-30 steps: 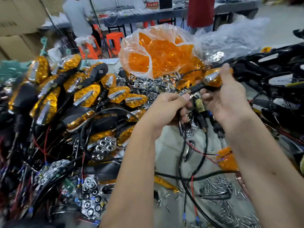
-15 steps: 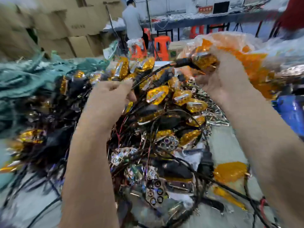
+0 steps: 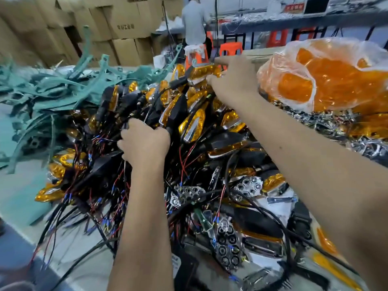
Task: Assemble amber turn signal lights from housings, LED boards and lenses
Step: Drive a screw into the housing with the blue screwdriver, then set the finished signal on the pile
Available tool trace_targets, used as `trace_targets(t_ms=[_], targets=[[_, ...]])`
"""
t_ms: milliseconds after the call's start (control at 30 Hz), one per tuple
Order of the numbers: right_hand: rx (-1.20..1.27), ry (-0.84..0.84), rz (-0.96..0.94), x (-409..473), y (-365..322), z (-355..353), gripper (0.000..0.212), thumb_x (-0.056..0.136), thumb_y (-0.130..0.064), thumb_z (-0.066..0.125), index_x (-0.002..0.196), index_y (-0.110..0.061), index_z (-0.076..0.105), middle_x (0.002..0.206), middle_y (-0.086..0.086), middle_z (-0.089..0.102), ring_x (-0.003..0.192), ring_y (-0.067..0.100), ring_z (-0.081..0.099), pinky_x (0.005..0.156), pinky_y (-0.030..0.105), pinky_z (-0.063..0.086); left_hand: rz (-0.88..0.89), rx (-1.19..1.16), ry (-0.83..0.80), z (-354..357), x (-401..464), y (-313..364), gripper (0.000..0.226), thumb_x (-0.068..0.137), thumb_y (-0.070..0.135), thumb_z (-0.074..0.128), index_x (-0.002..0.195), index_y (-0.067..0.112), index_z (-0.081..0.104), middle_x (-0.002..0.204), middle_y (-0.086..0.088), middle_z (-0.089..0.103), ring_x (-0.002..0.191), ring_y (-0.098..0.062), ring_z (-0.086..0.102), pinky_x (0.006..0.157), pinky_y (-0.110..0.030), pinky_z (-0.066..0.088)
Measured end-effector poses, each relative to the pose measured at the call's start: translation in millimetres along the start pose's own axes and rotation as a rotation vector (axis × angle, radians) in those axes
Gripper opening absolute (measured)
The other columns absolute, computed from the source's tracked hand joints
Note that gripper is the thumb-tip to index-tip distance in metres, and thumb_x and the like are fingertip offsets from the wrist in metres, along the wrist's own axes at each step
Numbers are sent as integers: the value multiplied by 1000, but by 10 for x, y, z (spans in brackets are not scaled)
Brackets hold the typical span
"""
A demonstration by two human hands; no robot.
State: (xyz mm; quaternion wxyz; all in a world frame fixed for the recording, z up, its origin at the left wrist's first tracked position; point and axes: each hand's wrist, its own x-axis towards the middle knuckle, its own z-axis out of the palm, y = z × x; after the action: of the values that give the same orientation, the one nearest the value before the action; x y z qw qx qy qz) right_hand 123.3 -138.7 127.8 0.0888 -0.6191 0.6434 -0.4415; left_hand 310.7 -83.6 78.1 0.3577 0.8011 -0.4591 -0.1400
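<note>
Cartons (image 3: pixel 126 28) stack behind table (image 3: pixel 19 192) heaped with turn signals (image 3: pixel 193 122).

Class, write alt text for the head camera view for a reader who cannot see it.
The right hand sets an assembled amber turn signal on top of a pile of finished lights, while the left hand grips black wires in the pile. A clear bag of amber lenses sits to the right.
</note>
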Motion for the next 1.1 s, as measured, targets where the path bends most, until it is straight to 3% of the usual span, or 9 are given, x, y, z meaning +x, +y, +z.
trace_targets(t_ms=[167,267,367,467,600,700,833,967,1100], targets=[[166,104,-53,-280,82,-199,41,94,-30,71,135,-27,65,137,-4,63,130,17,57,113,41,45,122,-138,291,-88,-326,335,42,93,23,61,132,10,51,143,-19,43,134,-39,37,105,-45,34],[334,140,37,-566,349,-380,12,93,-26,70,103,-28,75,99,-15,72,90,12,71,85,40,61,391,-431,378,133,-744,629,24,87,13,58,110,11,61,118,-9,61,110,-27,56,89,-25,37],[401,162,159,-867,825,-599,14,89,-18,72,77,-24,77,70,-11,73,66,12,69,62,33,55,556,-645,120,528,-1331,900,11,82,7,60,89,14,64,93,0,66,86,-21,62,80,-26,47],[322,181,236,-1168,1339,-930,20,87,-15,74,71,-28,75,67,-7,74,66,10,70,60,31,55,580,-638,-188,1004,-1787,996,10,84,7,63,82,17,64,82,4,67,81,-19,65,79,-37,52],[71,331,314,-1417,1907,-1403,26,87,-19,74,66,-33,68,65,-14,70,69,4,68,65,27,56,564,-509,-446,1545,-2116,978,15,85,7,63,79,21,66,76,13,63,71,-1,56,62,-21,40],[-179,359,377,-1450,2183,-1688,19,90,-19,71,75,-31,71,73,-15,69,69,-1,63,60,18,48,551,-410,-574,1762,-2213,992,17,87,6,61,80,21,65,77,8,63,71,-9,57,59,-25,37],[-603,302,368,-1222,2410,-1756,16,89,-9,65,97,-19,75,101,9,73,102,32,63,87,44,56,608,-352,-642,1850,-2158,1071,22,86,5,60,78,24,66,79,8,66,77,-14,63,65,-30,49],[-811,-7,323,-879,2503,-1657,56,88,-4,61,141,-21,55,143,11,52,139,38,35,105,58,43,557,-406,-690,1877,-2098,1061,26,85,2,58,77,25,68,80,4,71,78,-20,73,75,-44,62],[-845,-210,384,-775,2639,-1585,59,90,-5,62,145,-24,51,139,11,58,138,35,38,110,62,33,541,-429,-717,1877,-2106,1038,28,84,1,58,75,26,67,80,2,71,77,-22,74,74,-47,63]])
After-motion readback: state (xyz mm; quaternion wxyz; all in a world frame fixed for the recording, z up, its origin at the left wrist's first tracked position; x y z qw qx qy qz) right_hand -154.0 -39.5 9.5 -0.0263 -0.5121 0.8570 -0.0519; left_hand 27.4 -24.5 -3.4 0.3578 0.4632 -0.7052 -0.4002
